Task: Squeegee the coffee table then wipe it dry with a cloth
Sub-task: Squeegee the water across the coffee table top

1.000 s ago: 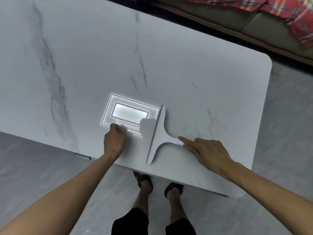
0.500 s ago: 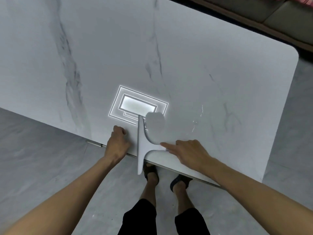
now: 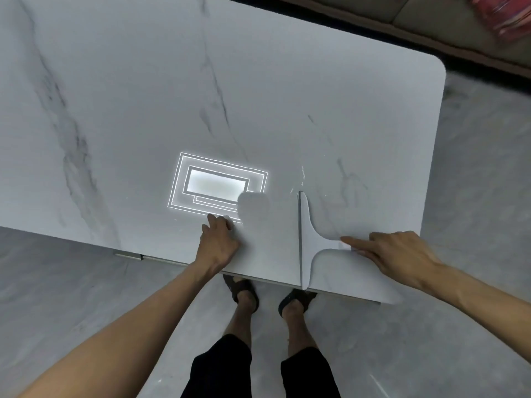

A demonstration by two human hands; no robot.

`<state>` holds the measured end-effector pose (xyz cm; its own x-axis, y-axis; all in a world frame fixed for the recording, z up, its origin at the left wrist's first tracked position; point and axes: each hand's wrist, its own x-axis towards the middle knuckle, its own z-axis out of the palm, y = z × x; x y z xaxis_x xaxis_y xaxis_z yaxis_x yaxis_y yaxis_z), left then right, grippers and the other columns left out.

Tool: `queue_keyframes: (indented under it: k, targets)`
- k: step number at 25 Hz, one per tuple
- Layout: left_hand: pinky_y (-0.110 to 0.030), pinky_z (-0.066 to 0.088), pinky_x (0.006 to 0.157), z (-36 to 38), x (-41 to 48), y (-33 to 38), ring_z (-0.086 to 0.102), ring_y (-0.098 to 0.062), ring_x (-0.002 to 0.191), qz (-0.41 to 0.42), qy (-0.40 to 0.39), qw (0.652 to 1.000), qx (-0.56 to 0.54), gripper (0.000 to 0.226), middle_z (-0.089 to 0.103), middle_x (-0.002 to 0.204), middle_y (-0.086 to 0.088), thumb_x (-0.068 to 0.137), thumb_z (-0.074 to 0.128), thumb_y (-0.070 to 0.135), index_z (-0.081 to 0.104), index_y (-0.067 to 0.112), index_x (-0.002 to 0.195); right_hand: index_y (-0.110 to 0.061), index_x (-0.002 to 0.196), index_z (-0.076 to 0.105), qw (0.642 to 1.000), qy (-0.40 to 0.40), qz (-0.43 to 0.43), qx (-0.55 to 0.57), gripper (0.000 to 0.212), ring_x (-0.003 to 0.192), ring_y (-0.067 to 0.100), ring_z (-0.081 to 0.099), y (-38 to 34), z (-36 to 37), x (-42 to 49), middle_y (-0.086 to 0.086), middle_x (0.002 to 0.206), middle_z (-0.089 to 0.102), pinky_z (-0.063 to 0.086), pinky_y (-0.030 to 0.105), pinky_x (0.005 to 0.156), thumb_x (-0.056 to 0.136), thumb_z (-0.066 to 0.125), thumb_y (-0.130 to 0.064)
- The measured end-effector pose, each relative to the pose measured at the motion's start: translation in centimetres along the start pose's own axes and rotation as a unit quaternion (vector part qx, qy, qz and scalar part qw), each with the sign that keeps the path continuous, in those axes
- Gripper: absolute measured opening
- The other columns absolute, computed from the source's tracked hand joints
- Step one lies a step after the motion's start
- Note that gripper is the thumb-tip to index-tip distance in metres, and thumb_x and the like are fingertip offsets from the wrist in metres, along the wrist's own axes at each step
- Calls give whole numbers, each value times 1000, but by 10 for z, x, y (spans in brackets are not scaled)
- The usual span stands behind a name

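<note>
Squeegee moved right of before.

Both bare forearms reach forward from the bottom corners of the view, and they come closer to each other toward the hands. The left hand is curled with the knuckles up and the fingers bent down, the fingertips pressed flat. The right hand lies palm down, its index finger stretched out to the left and the other fingers folded under. Below, two bare legs stand in dark sandals.
</note>
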<state>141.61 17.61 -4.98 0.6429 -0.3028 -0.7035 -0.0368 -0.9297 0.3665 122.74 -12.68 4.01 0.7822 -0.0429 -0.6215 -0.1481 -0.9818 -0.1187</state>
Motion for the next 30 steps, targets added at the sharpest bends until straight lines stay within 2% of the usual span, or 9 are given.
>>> queue_keyframes:
  k: [2, 6, 12, 15, 18, 22, 24, 27, 30]
  targets:
    - [-35, 40, 71, 1, -3, 3, 55, -33, 90, -12, 41, 999, -24, 21, 55, 101, -7, 82, 51, 8, 42, 17, 99, -59, 140, 28, 999, 17, -28, -8, 48, 71, 17, 63, -6, 0, -1, -9, 86, 61, 39, 29, 55, 96, 11, -57]
    - [-35, 45, 69, -1, -11, 0, 60, -28, 83, -46, 136, 988, -55, 15, 60, 93, 2, 91, 50, 18, 49, 17, 105, -49, 139, 40, 987, 30, -157, 11, 43, 57, 24, 59, -69, 22, 31, -1, 78, 59, 27, 26, 46, 98, 49, -39]
    - [-36, 43, 73, -50, -12, -70, 59, -30, 89, -173, 293, 928, -150, 15, 62, 100, -4, 89, 53, 21, 50, 12, 101, -44, 146, 28, 961, 54, -271, 7, 51, 57, 24, 45, -196, 13, 123, 3, 78, 48, 12, 28, 45, 101, 45, -25]
    - [-38, 47, 76, -73, -11, -112, 57, -29, 89, -187, 248, 939, -150, 25, 59, 103, -3, 82, 55, 14, 45, 15, 106, -44, 145, 32, 966, 70, -250, 4, 48, 61, 25, 43, -233, 5, 164, 4, 82, 54, 24, 30, 51, 103, 39, -24]
    - [-32, 40, 60, -81, -8, -131, 57, -22, 79, -169, 152, 963, -144, 30, 60, 95, -4, 79, 61, 16, 41, 15, 102, -45, 145, 32, 971, 68, -229, -1, 52, 65, 26, 48, -252, -1, 185, 3, 81, 53, 29, 32, 56, 101, 40, -20]
    - [-28, 32, 53, -71, -4, -121, 52, -18, 72, -117, 83, 983, -117, 30, 56, 94, -8, 78, 57, 4, 39, 14, 101, -45, 141, 40, 977, 70, -198, 37, 55, 64, 27, 58, -200, 3, 163, 3, 79, 58, 32, 30, 54, 95, 53, -17]
    - [-29, 33, 55, -62, -1, -109, 53, -27, 79, -93, 74, 989, -92, 29, 52, 102, -13, 77, 53, -2, 39, 14, 96, -49, 141, 38, 983, 94, -151, 51, 54, 62, 22, 61, -150, 7, 138, -1, 75, 60, 37, 28, 52, 95, 57, -26]
    - [-36, 39, 66, -53, 1, -91, 53, -31, 89, -87, 90, 989, -72, 28, 46, 106, -11, 76, 52, -4, 39, 14, 93, -55, 143, 26, 998, 40, -42, 34, 42, 74, 16, 63, -85, -9, 91, -7, 83, 61, 38, 29, 59, 102, 31, -43]
    - [-35, 40, 65, -57, -3, -85, 54, -28, 81, -129, 148, 975, -103, 28, 56, 93, -5, 77, 48, 2, 41, 17, 100, -57, 141, 28, 999, 28, -35, 17, 42, 73, 15, 63, -67, -28, 61, -9, 82, 59, 40, 28, 58, 101, 28, -47]
